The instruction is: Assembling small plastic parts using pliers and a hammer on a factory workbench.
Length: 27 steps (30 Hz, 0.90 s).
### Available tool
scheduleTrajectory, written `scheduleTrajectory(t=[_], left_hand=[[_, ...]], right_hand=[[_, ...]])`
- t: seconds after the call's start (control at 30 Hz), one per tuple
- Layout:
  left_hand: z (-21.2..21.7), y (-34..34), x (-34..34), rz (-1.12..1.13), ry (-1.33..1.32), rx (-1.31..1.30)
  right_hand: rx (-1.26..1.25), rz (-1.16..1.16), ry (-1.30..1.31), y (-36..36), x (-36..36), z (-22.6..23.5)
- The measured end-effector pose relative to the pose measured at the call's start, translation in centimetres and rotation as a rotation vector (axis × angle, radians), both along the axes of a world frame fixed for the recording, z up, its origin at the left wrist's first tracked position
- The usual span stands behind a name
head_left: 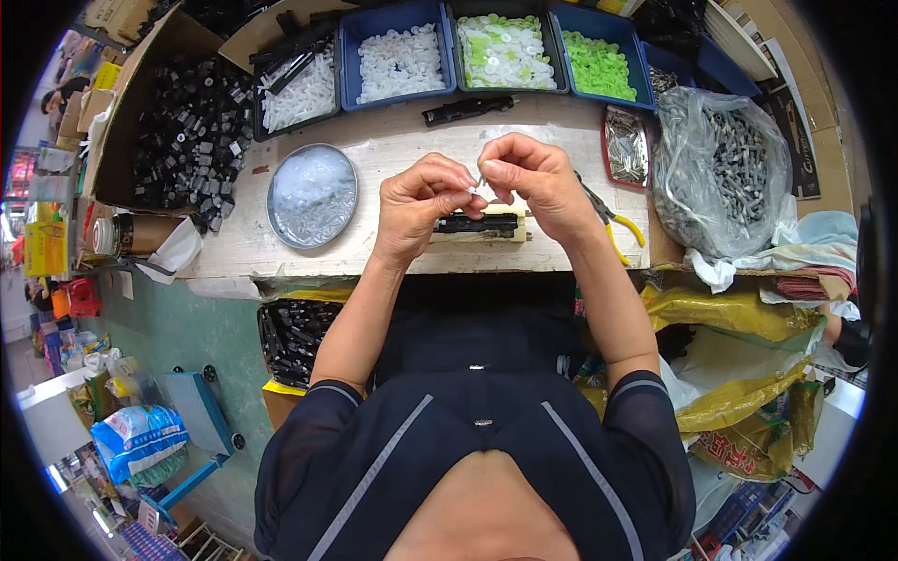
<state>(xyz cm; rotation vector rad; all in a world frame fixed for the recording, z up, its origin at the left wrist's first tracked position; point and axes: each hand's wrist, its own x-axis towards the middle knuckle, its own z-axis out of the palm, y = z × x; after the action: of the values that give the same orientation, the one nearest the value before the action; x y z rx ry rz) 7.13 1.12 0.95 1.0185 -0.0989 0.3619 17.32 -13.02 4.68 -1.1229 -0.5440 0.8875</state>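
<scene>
My left hand (423, 201) and right hand (528, 182) meet above the bench (393, 150), fingertips pinched together on a small white part (477, 190). It is tiny, pale and mostly hidden by my fingers, with a thin metal pin (481, 179) showing at its top. Just below my hands a black piece (475, 224) lies on a cream block (510, 234). Pliers (613, 222) with yellow handles lie beside my right wrist; a round tin (311, 194) sits to the left.
</scene>
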Motion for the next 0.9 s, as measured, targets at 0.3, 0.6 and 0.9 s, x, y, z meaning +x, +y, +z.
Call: scheduleTrajectory(t=[0.3, 0.6, 0.9], left_hand=[[0.2, -0.2, -0.7, 0.128, -0.029, 0.21], [0.3, -0.3, -1.7, 0.216, 0.027, 0.438], [-0.6, -0.9, -1.5, 0.422, -0.025, 0.676]], right_hand=[[-0.091, 0.034, 0.033, 0.3, -0.6, 0.0], [-0.222, -0.007, -0.285, 0.0, -1.2, -0.6], [-0.25, -0.208, -1.007, -0.5, -2.8, -1.2]])
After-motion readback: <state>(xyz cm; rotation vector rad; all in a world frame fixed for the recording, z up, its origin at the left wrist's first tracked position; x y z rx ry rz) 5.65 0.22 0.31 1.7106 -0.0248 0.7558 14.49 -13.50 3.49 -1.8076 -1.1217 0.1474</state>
